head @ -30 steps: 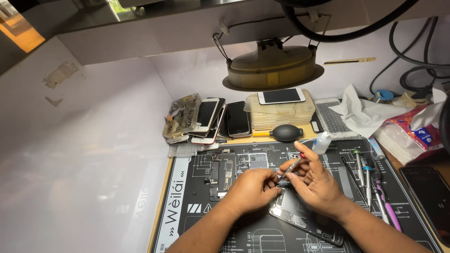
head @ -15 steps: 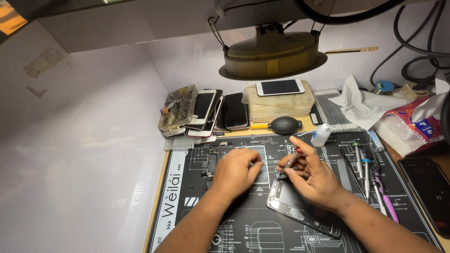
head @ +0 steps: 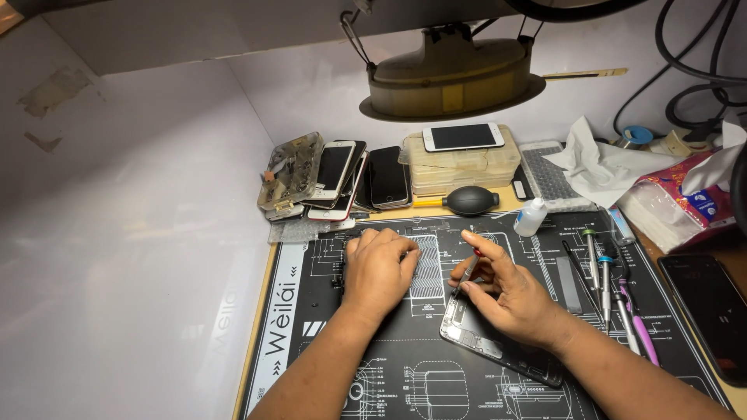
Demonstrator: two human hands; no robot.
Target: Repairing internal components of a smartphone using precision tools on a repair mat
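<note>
The left hand (head: 379,268) is resting palm down on the black repair mat (head: 482,389), fingers curled together over the mat's far part, gripping nothing visible. The right hand (head: 510,299) is pinching a thin screwdriver (head: 469,270) between thumb and forefinger, its tip pointing down at the opened phone (head: 498,342) lying on the mat just under that hand. Spare screwdrivers (head: 603,272) are lying to the right; a black air blower (head: 470,201) is sitting beyond the mat on the table.

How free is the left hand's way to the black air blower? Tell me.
Probably free. The left hand rests on the mat, and the blower lies just beyond the mat's far edge, with nothing standing between them.
</note>
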